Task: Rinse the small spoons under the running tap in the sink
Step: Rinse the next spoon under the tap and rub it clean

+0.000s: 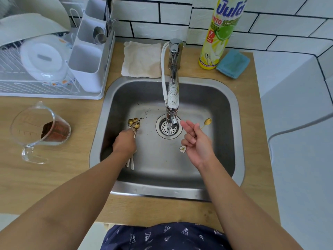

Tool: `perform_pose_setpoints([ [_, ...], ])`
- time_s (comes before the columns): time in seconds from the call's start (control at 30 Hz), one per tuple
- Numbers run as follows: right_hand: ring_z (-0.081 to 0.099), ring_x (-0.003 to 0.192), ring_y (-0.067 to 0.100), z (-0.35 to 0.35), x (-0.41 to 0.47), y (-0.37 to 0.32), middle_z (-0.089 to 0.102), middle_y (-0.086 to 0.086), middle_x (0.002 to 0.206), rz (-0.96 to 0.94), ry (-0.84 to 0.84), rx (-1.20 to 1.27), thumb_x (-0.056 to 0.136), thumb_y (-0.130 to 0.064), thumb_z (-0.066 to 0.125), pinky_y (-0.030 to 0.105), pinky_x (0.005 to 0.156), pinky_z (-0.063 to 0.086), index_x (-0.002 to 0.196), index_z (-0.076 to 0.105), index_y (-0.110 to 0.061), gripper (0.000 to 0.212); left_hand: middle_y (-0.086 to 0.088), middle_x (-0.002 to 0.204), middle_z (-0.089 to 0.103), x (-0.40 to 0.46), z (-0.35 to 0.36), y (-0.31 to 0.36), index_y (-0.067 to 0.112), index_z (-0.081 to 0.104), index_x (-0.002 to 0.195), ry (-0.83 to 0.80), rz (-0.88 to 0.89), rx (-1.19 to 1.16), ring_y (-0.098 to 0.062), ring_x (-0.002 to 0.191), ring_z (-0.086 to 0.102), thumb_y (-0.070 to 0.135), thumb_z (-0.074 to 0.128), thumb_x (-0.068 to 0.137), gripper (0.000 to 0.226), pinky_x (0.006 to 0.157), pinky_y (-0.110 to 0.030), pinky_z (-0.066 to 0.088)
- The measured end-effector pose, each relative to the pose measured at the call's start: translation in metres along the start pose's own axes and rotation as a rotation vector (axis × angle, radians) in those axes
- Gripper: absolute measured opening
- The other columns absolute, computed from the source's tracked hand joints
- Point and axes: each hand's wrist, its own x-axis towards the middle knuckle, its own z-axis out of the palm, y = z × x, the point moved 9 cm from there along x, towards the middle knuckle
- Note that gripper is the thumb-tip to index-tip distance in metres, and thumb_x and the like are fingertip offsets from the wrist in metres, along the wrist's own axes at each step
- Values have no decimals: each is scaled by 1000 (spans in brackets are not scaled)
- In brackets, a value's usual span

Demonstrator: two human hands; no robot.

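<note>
Nearest the body, the left hand (124, 142) reaches down into the sink (232, 134), fingers curled round a bundle of small gold spoons (134, 124) lying on the basin floor, probably gathering them so they can be lifted together. The right hand (197, 141) pinches a single flower-ended spoon (207, 122) between thumb and fingers, bowl raised just beside the stream, likely for rinsing. Beyond, the tap (173, 98) runs over the drain (168, 127).

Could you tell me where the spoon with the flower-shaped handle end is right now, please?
In the head view, the flower-handled spoon is held in the right hand over the sink, just right of the tap spout and drain.
</note>
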Motion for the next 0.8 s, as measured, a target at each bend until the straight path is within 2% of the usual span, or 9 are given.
perform_pose_setpoints([
  [0.1, 32, 39, 3, -5, 4, 3, 80, 9, 99, 19, 10, -46, 111, -29, 42, 16, 40, 29, 108, 64, -7, 32, -12, 102, 61, -9, -13, 19, 8, 62, 111, 66, 78, -77, -28, 85, 63, 16, 50, 102, 17, 75, -43, 58],
  [0.2, 29, 39, 3, -9, 8, 3, 80, 8, 101, 7, 47, -111, 109, -30, 48, 16, 40, 27, 106, 65, -10, 26, -15, 103, 65, -20, -20, 52, 5, 64, 107, 38, 197, -231, -29, 85, 65, 16, 43, 103, 24, 82, -40, 55],
  [0.23, 28, 39, 3, -10, 9, 2, 80, 8, 103, -3, 64, -148, 108, -29, 51, 16, 40, 26, 105, 66, -11, 23, -15, 98, 67, -26, -19, 62, 5, 64, 104, -4, 221, -300, -29, 80, 68, 15, 42, 103, 25, 78, -39, 56],
  [0.33, 25, 41, 4, -12, 8, 0, 78, 8, 102, -30, 101, -262, 102, -22, 64, 16, 41, 25, 107, 67, -11, 12, -7, 76, 67, -49, -8, 82, 14, 61, 100, -166, 209, -538, -20, 49, 68, 20, 43, 101, 18, 49, -27, 51],
  [0.4, 25, 41, 4, -11, 8, 2, 71, 4, 87, -35, 115, -333, 96, -17, 73, 17, 41, 25, 107, 67, -13, 13, -4, 74, 67, -62, -2, 91, 16, 60, 99, -240, 196, -660, -19, 42, 64, 23, 46, 101, 16, 41, -21, 44],
  [0.47, 25, 41, 5, -9, 9, 5, 57, -3, 68, -32, 119, -408, 91, -15, 78, 18, 40, 25, 108, 70, -16, 18, -3, 71, 67, -71, 1, 98, 16, 60, 96, -285, 183, -774, -20, 39, 61, 23, 48, 100, 15, 36, -20, 40],
  [0.57, 29, 39, 5, -3, 11, 10, 55, -12, 53, -34, 95, -487, 91, -14, 77, 18, 40, 29, 111, 70, -17, 22, 2, 65, 65, -76, 2, 105, 16, 61, 95, -338, 162, -908, -20, 35, 54, 22, 49, 99, 14, 35, -21, 36],
  [0.7, 40, 42, 3, 6, 14, 16, 71, -7, 76, -54, 62, -549, 87, -14, 81, 20, 44, 33, 105, 73, -20, 20, 4, 62, 60, -81, 6, 103, 15, 60, 98, -410, 100, -1049, -17, 32, 44, 19, 41, 101, 20, 33, -18, 27],
  [0.8, 46, 45, 0, 15, 14, 20, 70, -11, 79, -52, 6, -610, 87, -15, 81, 17, 44, 34, 113, 76, -13, 27, 3, 64, 57, -85, 5, 98, 14, 59, 100, -423, 81, -1055, -16, 33, 41, 20, 37, 102, 24, 34, -17, 25],
])
